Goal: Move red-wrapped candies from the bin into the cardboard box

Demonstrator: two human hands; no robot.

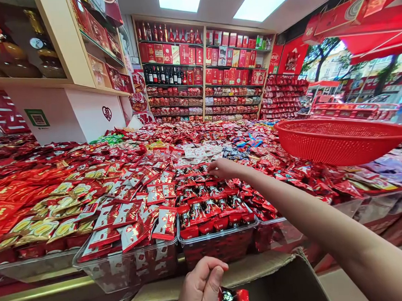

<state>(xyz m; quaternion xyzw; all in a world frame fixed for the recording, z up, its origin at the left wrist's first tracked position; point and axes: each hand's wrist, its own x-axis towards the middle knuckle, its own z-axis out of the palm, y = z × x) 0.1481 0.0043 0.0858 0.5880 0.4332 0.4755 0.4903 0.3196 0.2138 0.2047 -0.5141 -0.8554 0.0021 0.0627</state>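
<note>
My left hand (pixel 203 285) is low in the middle, above an opened cardboard box (pixel 261 271). Its thumb and fingers are closed, with a red and black snack packet (pixel 234 300) held at the palm side and partly cut off by the frame's bottom. Stretched far forward, my right hand (pixel 224 168) is over the back of a clear plastic tub (pixel 219 235) of red and black packets (pixel 211 208) laid in rows. Its fingers point left, slightly bent and apart, close to the rear packets. No packet shows between them.
Another clear tub (pixel 126 266) holds red and white packets (pixel 131 230) on the left. Gold-coloured packets (pixel 52 219) lie farther left. A red plastic basket (pixel 345 140) rests on the sweets at right. Shelves (pixel 203 74) with bottles and boxes stand behind; a cabinet (pixel 60 63) overhangs at left.
</note>
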